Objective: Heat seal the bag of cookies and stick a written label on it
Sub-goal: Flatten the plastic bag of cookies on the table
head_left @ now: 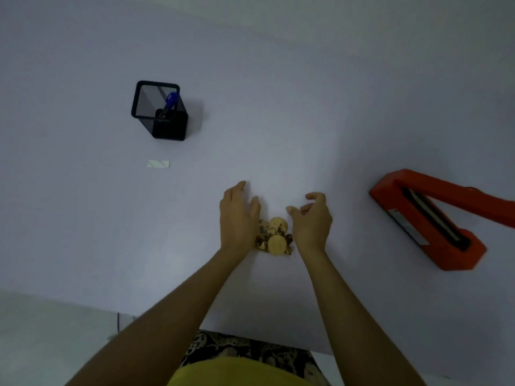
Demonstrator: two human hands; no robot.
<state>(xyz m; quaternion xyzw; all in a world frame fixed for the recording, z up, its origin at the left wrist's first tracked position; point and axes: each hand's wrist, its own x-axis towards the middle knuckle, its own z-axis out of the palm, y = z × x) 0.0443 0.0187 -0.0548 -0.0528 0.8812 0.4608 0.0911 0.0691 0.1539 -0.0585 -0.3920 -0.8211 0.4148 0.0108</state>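
Note:
A clear bag of cookies lies on the white table near its front edge, the plastic barely visible against the surface. My left hand rests flat at the bag's left side, fingers stretched forward. My right hand hovers at the bag's right side with fingers curled and thumb pointing left; whether it pinches the plastic cannot be seen. An orange heat sealer lies at the right with its arm raised. A small white label lies to the left, and a blue pen stands in a black mesh holder.
The white table stretches far ahead. Its front edge runs just before my body, with a pale floor at lower left. The sealer's raised arm reaches past the right frame edge.

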